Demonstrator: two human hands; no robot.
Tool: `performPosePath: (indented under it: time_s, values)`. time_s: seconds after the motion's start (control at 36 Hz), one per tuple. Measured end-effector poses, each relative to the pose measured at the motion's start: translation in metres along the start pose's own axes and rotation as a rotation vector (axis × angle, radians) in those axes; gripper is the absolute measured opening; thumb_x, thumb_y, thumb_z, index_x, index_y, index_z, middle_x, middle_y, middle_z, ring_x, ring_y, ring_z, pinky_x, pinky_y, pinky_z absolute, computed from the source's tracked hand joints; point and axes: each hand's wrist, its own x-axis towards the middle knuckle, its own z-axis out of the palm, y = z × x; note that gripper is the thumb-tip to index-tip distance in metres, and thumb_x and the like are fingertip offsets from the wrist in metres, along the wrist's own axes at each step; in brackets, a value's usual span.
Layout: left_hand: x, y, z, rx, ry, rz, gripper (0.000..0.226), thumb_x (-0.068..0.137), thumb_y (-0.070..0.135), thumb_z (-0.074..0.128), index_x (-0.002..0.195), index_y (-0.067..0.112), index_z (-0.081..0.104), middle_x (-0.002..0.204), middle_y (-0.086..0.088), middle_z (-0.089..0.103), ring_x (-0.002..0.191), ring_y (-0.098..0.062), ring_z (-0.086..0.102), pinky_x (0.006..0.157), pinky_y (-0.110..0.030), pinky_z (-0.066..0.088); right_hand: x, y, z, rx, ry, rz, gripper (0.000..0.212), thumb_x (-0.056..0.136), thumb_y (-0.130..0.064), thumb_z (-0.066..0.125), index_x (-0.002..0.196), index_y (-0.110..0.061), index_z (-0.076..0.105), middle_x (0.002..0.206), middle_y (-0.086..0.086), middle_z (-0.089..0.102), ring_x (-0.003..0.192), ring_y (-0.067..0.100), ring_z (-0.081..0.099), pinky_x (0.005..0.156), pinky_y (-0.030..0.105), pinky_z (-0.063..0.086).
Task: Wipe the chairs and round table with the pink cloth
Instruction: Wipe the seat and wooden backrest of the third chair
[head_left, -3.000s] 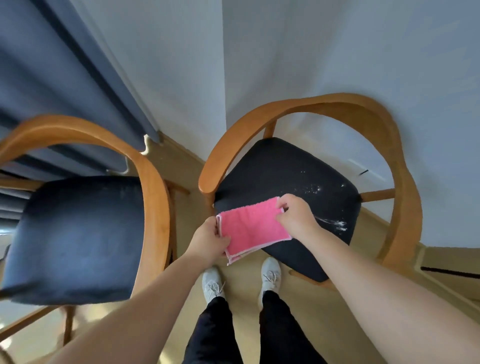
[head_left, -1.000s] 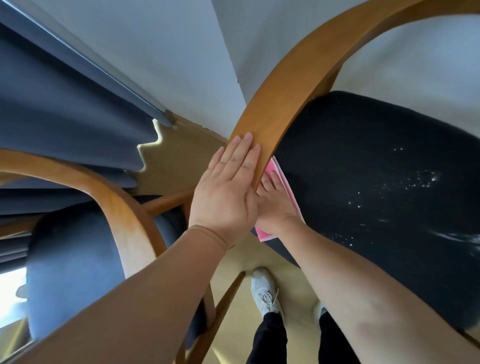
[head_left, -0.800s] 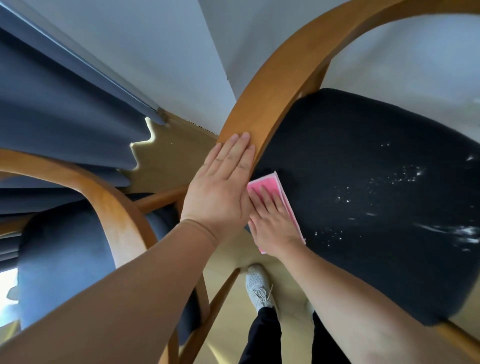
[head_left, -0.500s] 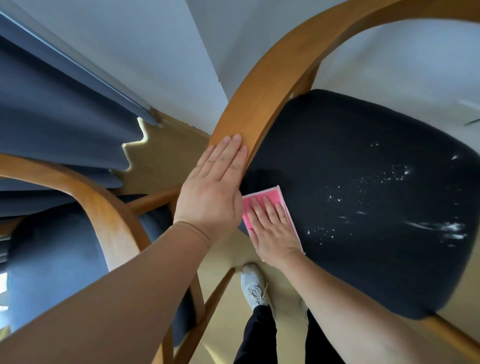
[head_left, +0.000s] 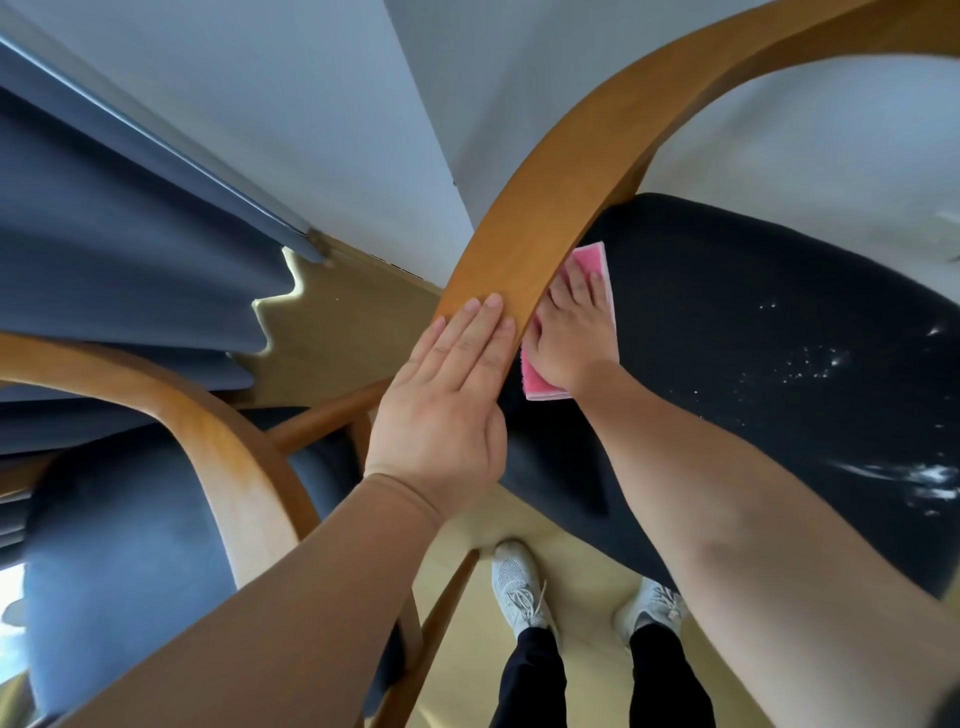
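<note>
Right hand (head_left: 574, 332): fingers straight and together, palm down, pressing flat on the pink cloth (head_left: 589, 257). No pinch, and nothing is curled round it. The cloth lies folded long and narrow on the seat (head_left: 675, 312) of the right chair (head_left: 701, 78), along the seat's left edge. Its far end shows past the fingertips and its near corner shows beside the wrist.

Left hand (head_left: 447, 395): open and flat, holding nothing, fingertips resting on the near end of the wooden arm rail (head_left: 550, 208). Cannot tell whether the palm touches anything.

Edges and room: the rail crosses over the left side of the cloth and hides the inner edge of the right hand. To the right the seat is open dark fabric, with white specks (head_left: 810, 364) at mid-right and a white smear (head_left: 924, 478) near its right edge. On the left stands a second chair (head_left: 130, 545), its curved rail (head_left: 223, 441) just beside the left forearm. A narrow strip of floor (head_left: 343, 332) separates the two chairs. Curtain (head_left: 130, 234) at far left.

Change from half a second before: cloth and right hand are now farther along the seat edge and partly beneath the rail, whereas then they lay nearer and clear of it. The left hand is at the same spot on the rail end.
</note>
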Motion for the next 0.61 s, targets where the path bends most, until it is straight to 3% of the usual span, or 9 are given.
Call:
performPosePath:
  time_s: [0.08,0.25,0.42,0.61]
  values:
    - [0.000,0.001,0.000,0.002,0.006,0.000,0.052,0.087,0.012,0.036,0.137,0.006,0.045,0.146,-0.010,0.039,0.138,-0.021,0.030,0.116,-0.038,0.019,-0.010,0.002,0.006,0.036,0.033,0.000,0.061,0.102,-0.043,0.017,0.154,-0.012,0.022,0.161,0.008,0.019,0.150,0.028,0.001,0.121,0.048,0.000]
    - [0.000,0.002,-0.002,0.054,-0.027,0.012,0.053,0.087,0.013,0.034,0.138,0.002,0.042,0.147,-0.013,0.036,0.139,-0.023,0.028,0.116,-0.038,0.017,-0.072,0.002,0.039,0.067,-0.024,0.105,0.064,0.100,-0.045,0.002,0.154,-0.013,-0.008,0.162,0.006,-0.012,0.148,0.026,-0.019,0.119,0.044,-0.012]
    - [0.001,0.006,-0.003,0.166,-0.109,0.039,0.055,0.089,0.020,0.031,0.142,0.003,0.034,0.150,-0.013,0.030,0.141,-0.024,0.024,0.116,-0.040,0.014,-0.159,0.004,0.058,0.091,-0.044,0.120,0.063,0.099,-0.042,0.020,0.153,-0.011,0.014,0.161,0.011,0.014,0.149,0.032,0.009,0.120,0.048,0.006]
    - [0.001,0.007,-0.004,0.143,-0.091,0.034,0.055,0.089,0.020,0.029,0.142,0.003,0.035,0.150,-0.011,0.031,0.141,-0.023,0.024,0.116,-0.040,0.016,-0.193,0.007,0.062,0.078,-0.065,0.125,0.063,0.097,-0.043,0.020,0.151,-0.010,0.020,0.160,0.008,0.011,0.148,0.031,0.009,0.118,0.049,0.009]
